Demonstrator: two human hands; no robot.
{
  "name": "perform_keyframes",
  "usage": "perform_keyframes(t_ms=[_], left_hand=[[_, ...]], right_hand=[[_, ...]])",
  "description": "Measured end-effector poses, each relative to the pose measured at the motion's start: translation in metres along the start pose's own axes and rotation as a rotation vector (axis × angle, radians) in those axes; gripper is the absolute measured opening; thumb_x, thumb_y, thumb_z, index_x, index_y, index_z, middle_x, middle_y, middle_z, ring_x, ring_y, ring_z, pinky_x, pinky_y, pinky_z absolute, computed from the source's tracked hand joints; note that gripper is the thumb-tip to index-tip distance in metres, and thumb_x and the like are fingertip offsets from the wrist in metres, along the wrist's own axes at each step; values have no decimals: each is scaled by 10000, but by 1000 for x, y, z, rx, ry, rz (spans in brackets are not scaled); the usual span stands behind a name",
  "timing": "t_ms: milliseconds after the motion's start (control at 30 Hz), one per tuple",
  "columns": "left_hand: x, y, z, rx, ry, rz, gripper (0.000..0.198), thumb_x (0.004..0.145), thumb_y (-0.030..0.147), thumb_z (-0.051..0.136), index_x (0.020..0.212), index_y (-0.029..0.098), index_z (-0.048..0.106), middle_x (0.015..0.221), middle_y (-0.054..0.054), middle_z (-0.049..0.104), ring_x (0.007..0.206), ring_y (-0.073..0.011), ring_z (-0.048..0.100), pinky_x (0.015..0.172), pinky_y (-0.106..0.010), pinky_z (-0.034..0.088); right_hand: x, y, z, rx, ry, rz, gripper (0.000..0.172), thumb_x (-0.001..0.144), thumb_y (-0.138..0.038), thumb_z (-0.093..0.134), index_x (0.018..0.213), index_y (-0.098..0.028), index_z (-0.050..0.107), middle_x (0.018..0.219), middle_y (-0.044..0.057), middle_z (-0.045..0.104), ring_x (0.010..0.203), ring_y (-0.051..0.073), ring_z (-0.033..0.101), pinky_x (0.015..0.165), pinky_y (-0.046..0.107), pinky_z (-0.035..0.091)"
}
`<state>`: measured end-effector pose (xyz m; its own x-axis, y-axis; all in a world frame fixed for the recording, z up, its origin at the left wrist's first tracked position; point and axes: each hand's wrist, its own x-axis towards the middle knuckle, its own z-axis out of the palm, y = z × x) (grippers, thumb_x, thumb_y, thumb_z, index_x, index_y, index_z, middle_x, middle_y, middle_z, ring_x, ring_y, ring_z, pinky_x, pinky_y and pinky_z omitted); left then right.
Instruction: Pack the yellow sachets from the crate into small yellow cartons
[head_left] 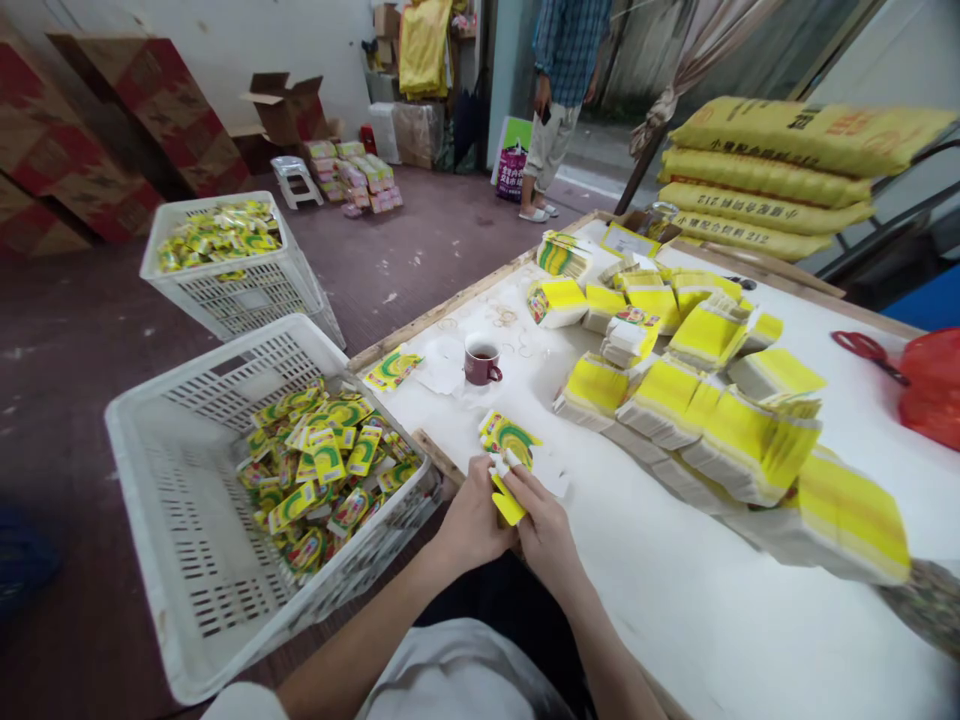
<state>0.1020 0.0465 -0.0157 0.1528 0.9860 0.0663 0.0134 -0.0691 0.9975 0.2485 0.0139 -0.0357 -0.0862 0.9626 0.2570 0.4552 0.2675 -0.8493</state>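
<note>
At the table's near edge my left hand (474, 518) and my right hand (541, 518) meet, both closed on a small yellow carton (508, 502). Its yellow flap shows between them, while the fingers cover the rest. White bits at my fingertips could be coverings or carton edges; I cannot tell which. Just beyond the fingers lie green-and-yellow printed cartons (511, 436) on the white tabletop (675, 610). To my left, a white plastic crate (169, 420) holds a heap of small yellow-green cartons (326, 455).
Stacks of flat yellow cartons (709, 425) cover the table's right side. A maroon mug (481, 360) of dark liquid stands beyond my hands. Red scissors (870, 352) lie far right. A second filled crate (247, 290) and a standing person (566, 70) are farther back.
</note>
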Motion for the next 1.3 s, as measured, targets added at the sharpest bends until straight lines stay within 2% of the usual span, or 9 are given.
perform_keyframes(t_ms=[167,400,500,633,700,800,867,1067,1300], left_hand=[[-1,5,-11,371,-44,46,546,552,121,774,1065,243,634,1038,-96,663,996,-343,616,937,-488,451],[-2,19,-28,468,-234,-4,515,626,351,828,1086,258,618,943,-64,725,848,-299,680,753,-367,480],[-2,22,-26,435,-220,-13,522,592,281,829,1074,261,631,912,-47,724,837,-292,680,765,-361,482],[1,19,-22,182,-78,-74,555,548,219,850,1063,249,644,949,-41,712,890,-267,665,830,-354,492],[4,15,-24,-125,112,-122,575,593,276,863,1109,250,612,1004,-33,699,917,-227,657,848,-329,496],[11,5,-31,-594,535,-219,514,668,447,829,1073,247,584,1050,-21,666,977,-178,639,904,-303,491],[14,-3,-35,-717,672,-315,439,711,515,776,977,221,587,1024,-37,654,985,-170,632,911,-303,490],[4,-12,-23,-750,513,-446,421,693,306,838,1003,225,565,1056,-35,653,950,-158,636,858,-313,518],[0,-11,-9,-668,347,-477,489,643,396,891,961,192,582,1051,-71,671,921,-178,655,794,-311,527]], right_hand=[[-1,7,-8,-95,-44,25,544,883,-128,458,1399,-242,587,1543,119,477,1420,270,473,1118,472,463],[12,-11,-39,-81,-352,1,369,845,-118,528,1130,-252,720,1380,116,614,1368,277,530,1097,459,459],[15,-15,-36,-24,-324,20,300,810,-152,601,1080,-235,702,1306,117,645,1378,304,510,1103,471,446],[16,-7,-18,133,-93,74,540,821,-248,650,1339,-221,498,1386,152,577,1326,295,553,1087,481,464],[21,1,-16,151,-24,125,593,848,-314,649,1385,-212,419,1331,155,601,1162,263,654,1005,451,527],[36,16,-21,-170,-6,292,402,886,-309,605,1258,-188,513,1172,123,665,1016,237,679,921,403,550],[47,25,-24,-449,-32,415,311,879,-258,611,1173,-162,578,1138,142,669,1049,268,655,925,407,525],[58,36,-11,-648,-66,532,192,797,-202,718,963,-137,647,1069,201,659,1068,347,623,925,427,470],[56,31,-6,-541,-35,523,219,791,-140,636,993,-174,557,902,110,682,894,287,660,753,348,465]])
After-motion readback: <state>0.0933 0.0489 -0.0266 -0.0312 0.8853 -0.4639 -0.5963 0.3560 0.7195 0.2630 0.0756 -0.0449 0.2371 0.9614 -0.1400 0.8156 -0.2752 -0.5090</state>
